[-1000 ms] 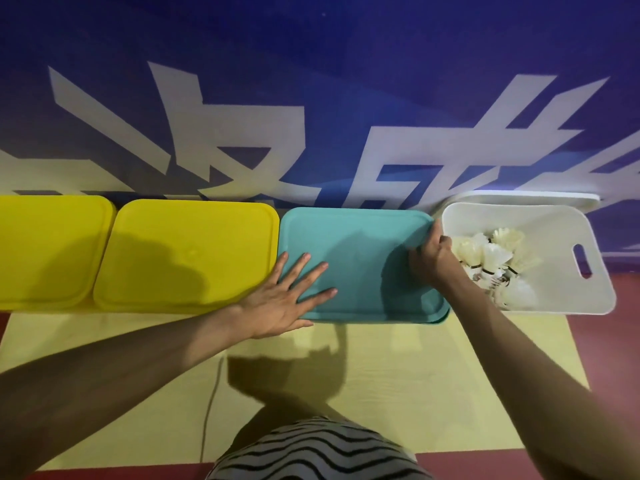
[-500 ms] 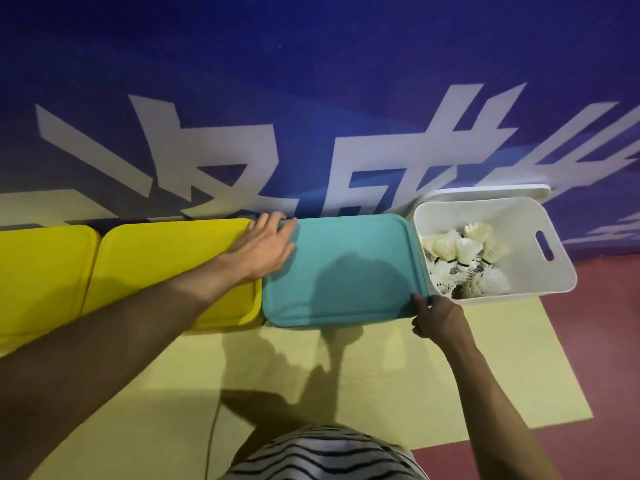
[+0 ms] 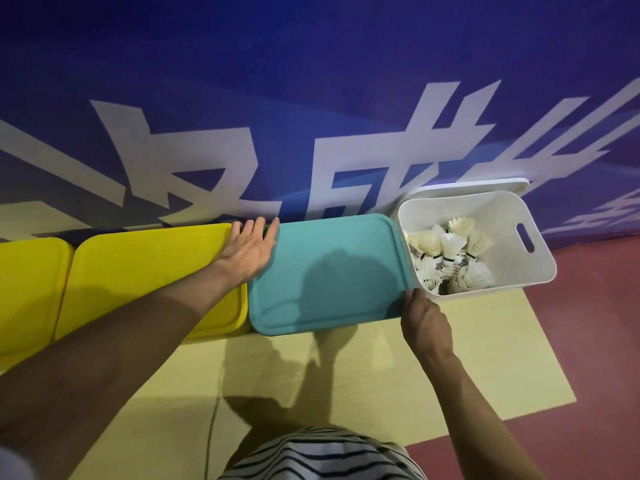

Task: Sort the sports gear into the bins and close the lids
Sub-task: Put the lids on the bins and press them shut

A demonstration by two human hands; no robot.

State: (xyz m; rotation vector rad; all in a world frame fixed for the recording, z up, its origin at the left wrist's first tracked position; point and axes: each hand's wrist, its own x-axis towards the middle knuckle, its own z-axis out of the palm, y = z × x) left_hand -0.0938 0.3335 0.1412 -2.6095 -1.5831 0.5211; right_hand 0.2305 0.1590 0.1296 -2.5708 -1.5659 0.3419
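Teal lid (image 3: 329, 271) sits on its bin, mid-row along the mat's (image 3: 450, 358) far edge, between a yellow lid (image 3: 149, 275) and the open white bin (image 3: 512, 271). Left hand (image 3: 247, 249) lies flat, fingers straight, pressing the lid's far-left corner. Right hand (image 3: 424, 317) has fingers curled over the near-right corner rim. Lid looks like stiff, light plastic w/ a smooth, prob. slippery top; best held at rim corners. Shuttlecocks (image 3: 446, 258) in white bin are fragile; white lid (image 3: 467, 187) stands behind it, not yet on.
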